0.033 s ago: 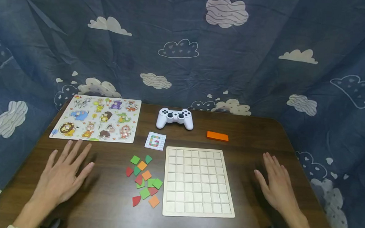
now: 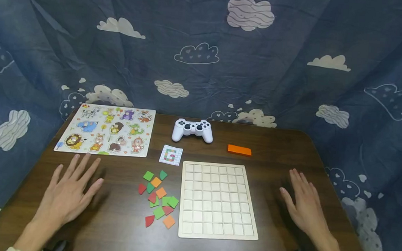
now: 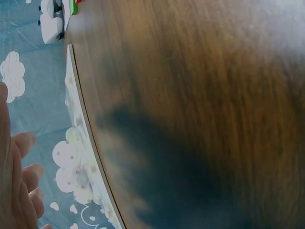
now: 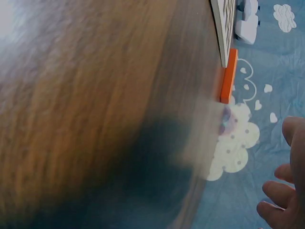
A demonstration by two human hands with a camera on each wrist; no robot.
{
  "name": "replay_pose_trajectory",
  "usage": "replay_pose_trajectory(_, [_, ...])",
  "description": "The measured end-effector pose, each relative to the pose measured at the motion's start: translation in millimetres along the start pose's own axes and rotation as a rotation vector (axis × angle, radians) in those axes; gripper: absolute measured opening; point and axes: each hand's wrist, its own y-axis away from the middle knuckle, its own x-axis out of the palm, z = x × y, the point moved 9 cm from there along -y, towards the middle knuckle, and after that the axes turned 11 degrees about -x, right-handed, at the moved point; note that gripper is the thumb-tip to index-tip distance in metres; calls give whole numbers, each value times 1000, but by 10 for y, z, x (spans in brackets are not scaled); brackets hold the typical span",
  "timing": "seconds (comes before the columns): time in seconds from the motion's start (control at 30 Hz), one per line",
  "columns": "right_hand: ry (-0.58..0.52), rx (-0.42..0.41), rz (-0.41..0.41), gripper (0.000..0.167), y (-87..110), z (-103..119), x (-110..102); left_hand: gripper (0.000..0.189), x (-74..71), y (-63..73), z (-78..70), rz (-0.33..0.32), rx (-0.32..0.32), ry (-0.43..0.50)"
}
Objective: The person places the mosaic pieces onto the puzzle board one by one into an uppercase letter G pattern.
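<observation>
My left hand [image 2: 64, 198] is held palm down with fingers spread at the left of the table, just below an animal puzzle board [image 2: 96, 129]. Nothing is in it. On the right side my right hand [image 2: 306, 207] has its fingers straight and close together, also holding nothing; an orange block [image 2: 239, 150] lies beyond it to the left. Between the hands sits a pale wooden grid board [image 2: 217, 201] with bare cells. Beside its left edge are scattered flat pieces, among them a green square [image 2: 148, 176], a red quarter-circle [image 2: 149, 221] and an orange square [image 2: 169, 221].
A small card [image 2: 171, 155] printed with a coloured letter G lies above the pieces. Behind it stands a white game controller [image 2: 192, 130]. The brown table [image 2: 121, 220] ends at a blue cloth [image 2: 199, 27] with cloud prints.
</observation>
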Motion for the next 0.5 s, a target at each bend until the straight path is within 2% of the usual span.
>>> replay_pose_trajectory(0.33, [-33, 15, 2, 66, 3, 16, 47, 65, 12, -38, -14, 8, 2, -10])
replay_pose_trajectory(0.5, [-95, -3, -14, 64, -20, 76, 99, 65, 4, -74, -58, 11, 0, -9])
